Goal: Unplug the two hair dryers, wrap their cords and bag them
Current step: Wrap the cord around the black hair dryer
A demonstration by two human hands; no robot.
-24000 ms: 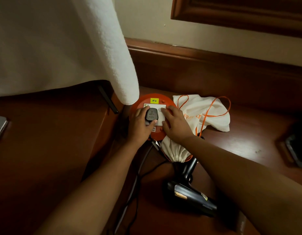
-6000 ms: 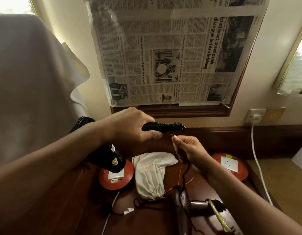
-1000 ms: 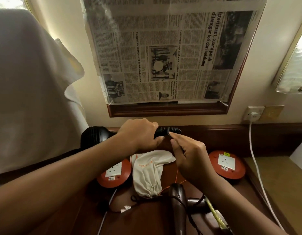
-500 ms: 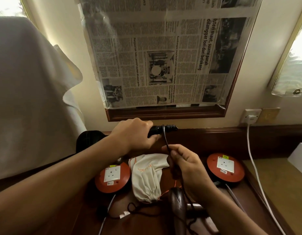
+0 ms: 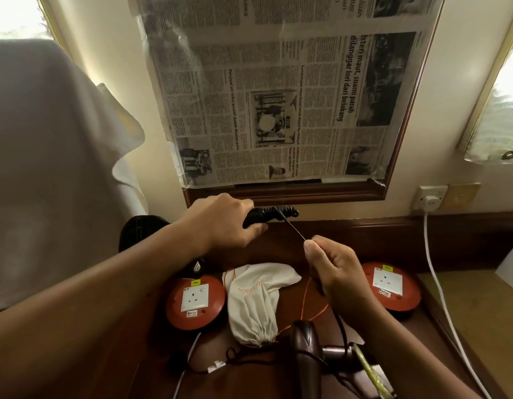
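Left hand grips black hair dryer by handle, raised above dark wooden surface; dryer body shows behind left forearm. Right hand pinches black cord, taut from handle end, one turn wound round it. Below: white drawstring bag with orange cord, lying between two round red socket reels. Second hair dryer, brown, lies near bottom edge. Newspaper taped over wooden frame on wall. White plug in wall socket.
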